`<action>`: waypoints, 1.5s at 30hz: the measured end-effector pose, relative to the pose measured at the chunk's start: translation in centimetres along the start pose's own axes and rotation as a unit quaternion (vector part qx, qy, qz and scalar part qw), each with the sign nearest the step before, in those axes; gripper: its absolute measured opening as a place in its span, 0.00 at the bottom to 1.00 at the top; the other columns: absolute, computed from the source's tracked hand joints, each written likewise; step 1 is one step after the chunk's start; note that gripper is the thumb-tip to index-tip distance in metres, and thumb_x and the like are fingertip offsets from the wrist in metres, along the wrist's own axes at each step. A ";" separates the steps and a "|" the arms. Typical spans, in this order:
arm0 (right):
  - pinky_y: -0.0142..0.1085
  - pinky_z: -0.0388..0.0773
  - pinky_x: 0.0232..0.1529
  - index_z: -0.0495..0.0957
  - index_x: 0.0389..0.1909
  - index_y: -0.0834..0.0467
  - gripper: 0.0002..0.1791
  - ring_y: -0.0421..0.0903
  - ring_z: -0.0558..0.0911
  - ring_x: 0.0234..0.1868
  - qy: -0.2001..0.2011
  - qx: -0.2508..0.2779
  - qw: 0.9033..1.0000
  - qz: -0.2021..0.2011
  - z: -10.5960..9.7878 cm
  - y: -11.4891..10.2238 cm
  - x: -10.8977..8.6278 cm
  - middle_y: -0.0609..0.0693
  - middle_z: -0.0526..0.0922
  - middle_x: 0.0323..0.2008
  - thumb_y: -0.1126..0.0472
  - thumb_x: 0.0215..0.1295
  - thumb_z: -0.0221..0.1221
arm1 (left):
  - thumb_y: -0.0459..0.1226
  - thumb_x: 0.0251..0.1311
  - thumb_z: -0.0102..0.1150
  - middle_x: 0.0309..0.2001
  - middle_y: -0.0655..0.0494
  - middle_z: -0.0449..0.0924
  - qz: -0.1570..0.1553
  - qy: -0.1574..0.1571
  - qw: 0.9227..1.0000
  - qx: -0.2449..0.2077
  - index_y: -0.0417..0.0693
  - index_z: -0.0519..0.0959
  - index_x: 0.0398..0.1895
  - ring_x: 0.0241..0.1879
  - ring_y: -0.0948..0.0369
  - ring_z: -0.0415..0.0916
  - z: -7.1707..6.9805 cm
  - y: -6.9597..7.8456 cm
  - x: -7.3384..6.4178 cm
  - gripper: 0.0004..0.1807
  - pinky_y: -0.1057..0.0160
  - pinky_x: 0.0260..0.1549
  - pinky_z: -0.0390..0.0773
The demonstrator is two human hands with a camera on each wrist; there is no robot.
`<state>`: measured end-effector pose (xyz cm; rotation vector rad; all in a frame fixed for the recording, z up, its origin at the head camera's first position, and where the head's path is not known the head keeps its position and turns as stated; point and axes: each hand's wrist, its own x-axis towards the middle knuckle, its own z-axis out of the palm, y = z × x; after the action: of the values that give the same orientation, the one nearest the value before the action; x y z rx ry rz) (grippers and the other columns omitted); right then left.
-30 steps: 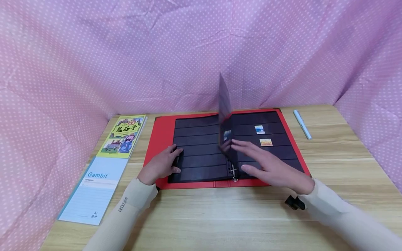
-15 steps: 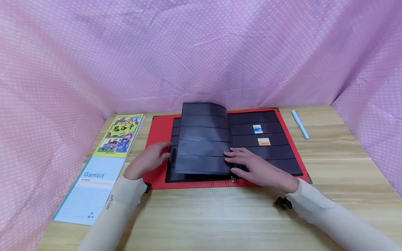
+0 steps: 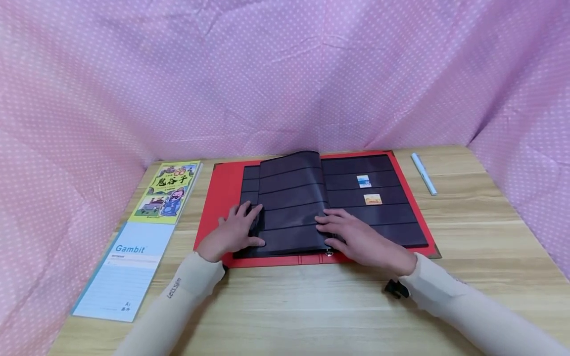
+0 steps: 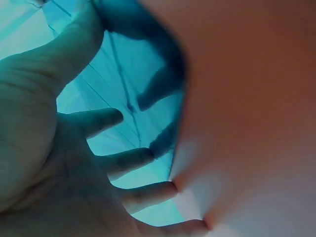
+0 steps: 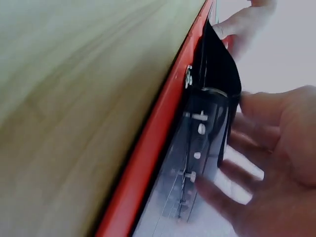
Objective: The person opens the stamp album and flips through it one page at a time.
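A red ring-bound stamp album (image 3: 216,198) lies spread on the table, with black strip-pocket pages. Two stamps sit on its right-hand page (image 3: 374,222): a blue-and-white stamp (image 3: 363,181) above an orange one (image 3: 373,199). A black page (image 3: 289,193) bows up near the spine and lies over the left side. My left hand (image 3: 233,230) rests with spread fingers at that page's left edge. My right hand (image 3: 360,240) touches the page beside the spine with its fingertips. In the right wrist view, metal binder rings (image 5: 189,76) show beneath the curved page.
A yellow comic book (image 3: 168,193) and a pale blue Gambit notebook (image 3: 126,269) lie at the left, the book above the notebook. Right of the album lies a light blue pen (image 3: 423,174). A pink dotted cloth (image 3: 285,79) hangs behind the wooden table (image 3: 285,306).
The page stood upright, then came over to the left and settled down. My left hand drew back left, then came onto its edge. My right hand moved slightly down and left to the spine.
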<state>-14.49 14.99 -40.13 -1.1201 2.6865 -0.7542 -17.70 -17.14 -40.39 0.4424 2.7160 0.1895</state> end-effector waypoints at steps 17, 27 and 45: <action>0.50 0.63 0.62 0.40 0.75 0.50 0.47 0.51 0.56 0.70 -0.084 0.061 0.990 0.099 -0.6 2.8 0.0 0.50 0.45 0.73 0.43 0.64 0.57 | 0.50 0.52 0.67 0.72 0.42 0.43 -0.018 -0.016 1.000 -0.019 0.52 0.51 0.74 0.68 0.39 0.42 -0.3 -0.1 0.0 0.50 0.28 0.55 0.51; 0.48 0.71 0.55 0.44 0.75 0.47 0.46 0.51 0.66 0.64 -0.067 0.028 0.992 0.105 -0.7 1.5 0.8 0.46 0.46 0.73 0.40 0.63 0.57 | 0.44 0.55 0.66 0.73 0.44 0.43 -0.015 -0.024 0.999 -0.025 0.53 0.49 0.75 0.69 0.42 0.43 -0.5 -0.7 0.0 0.48 0.30 0.57 0.50; 0.54 0.66 0.59 0.54 0.73 0.54 0.45 0.62 0.65 0.64 -0.063 -0.041 0.989 0.126 -0.2 -0.7 3.0 0.52 0.52 0.72 0.41 0.59 0.60 | 0.55 0.55 0.62 0.73 0.42 0.42 -0.025 -0.007 1.000 0.007 0.43 0.55 0.71 0.68 0.40 0.45 0.2 -0.3 0.1 0.46 0.31 0.54 0.57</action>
<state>-16.30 12.56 -39.42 -0.7906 2.7010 -0.5182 -17.78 -17.38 -40.64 0.3775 2.7138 0.1539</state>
